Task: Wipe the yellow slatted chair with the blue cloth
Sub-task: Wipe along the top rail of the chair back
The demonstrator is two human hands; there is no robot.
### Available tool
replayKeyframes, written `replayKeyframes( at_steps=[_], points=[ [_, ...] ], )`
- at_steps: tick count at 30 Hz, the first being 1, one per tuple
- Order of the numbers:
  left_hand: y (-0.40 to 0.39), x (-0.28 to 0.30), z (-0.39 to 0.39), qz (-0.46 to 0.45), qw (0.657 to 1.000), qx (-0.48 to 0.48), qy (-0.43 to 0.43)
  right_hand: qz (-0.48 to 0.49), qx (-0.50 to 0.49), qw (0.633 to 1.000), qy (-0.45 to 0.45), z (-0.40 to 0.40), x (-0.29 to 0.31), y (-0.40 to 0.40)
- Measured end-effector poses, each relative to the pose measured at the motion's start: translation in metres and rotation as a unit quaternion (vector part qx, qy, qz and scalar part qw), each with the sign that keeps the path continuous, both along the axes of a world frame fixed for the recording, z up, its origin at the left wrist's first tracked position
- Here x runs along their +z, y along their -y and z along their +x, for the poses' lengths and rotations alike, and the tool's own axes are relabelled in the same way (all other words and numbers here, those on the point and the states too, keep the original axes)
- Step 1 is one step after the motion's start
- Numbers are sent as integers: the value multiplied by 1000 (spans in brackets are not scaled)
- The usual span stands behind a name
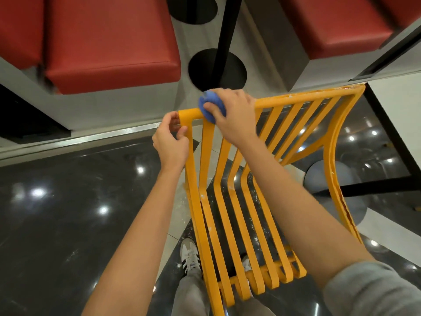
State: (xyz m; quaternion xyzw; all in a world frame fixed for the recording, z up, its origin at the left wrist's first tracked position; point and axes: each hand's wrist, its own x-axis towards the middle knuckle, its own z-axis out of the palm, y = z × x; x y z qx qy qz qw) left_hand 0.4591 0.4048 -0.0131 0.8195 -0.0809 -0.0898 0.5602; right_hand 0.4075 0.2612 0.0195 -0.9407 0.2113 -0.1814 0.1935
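Observation:
The yellow slatted chair (230, 201) fills the middle of the head view, its back rail running from centre to upper right and its slats curving down toward me. My left hand (170, 140) grips the rail's left corner and the outermost slat. My right hand (232, 115) holds the bunched blue cloth (210, 106) pressed around the top rail just right of that corner. Chipped paint shows along the right side frame.
Red cushioned benches (109, 42) stand ahead on grey bases. A black table post with a round base (217, 69) stands just beyond the chair. A white table with a black frame (396, 115) is at right. My shoes (190, 256) stand on glossy dark floor.

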Motion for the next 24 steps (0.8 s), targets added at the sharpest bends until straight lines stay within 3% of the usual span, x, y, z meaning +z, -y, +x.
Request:
replayKeyframes(
  at_steps=[4, 8, 10, 13, 16, 20, 24],
  points=[
    [-6, -3, 9, 12, 999, -32, 2, 15, 136, 990, 26, -24, -12, -3],
    [-6, 7, 18, 73, 994, -79, 0, 26, -5, 998, 53, -44, -6, 44],
    [5, 21, 12, 138, 982, -107, 67, 13, -58, 998, 31, -33, -1, 45],
    [32, 37, 1, 230, 938, -158, 206, -39, 10, 999, 3, -30, -7, 27],
    [52, 35, 2, 267, 909, -205, 245, -58, 17, 998, 4, -53, -13, 51],
    [62, 28, -2, 248, 907, -219, 260, 14, -114, 992, 57, -53, -8, 72],
    [60, 21, -1, 223, 915, -201, 271, 27, -18, 999, 41, -63, -16, 48]
  ],
)
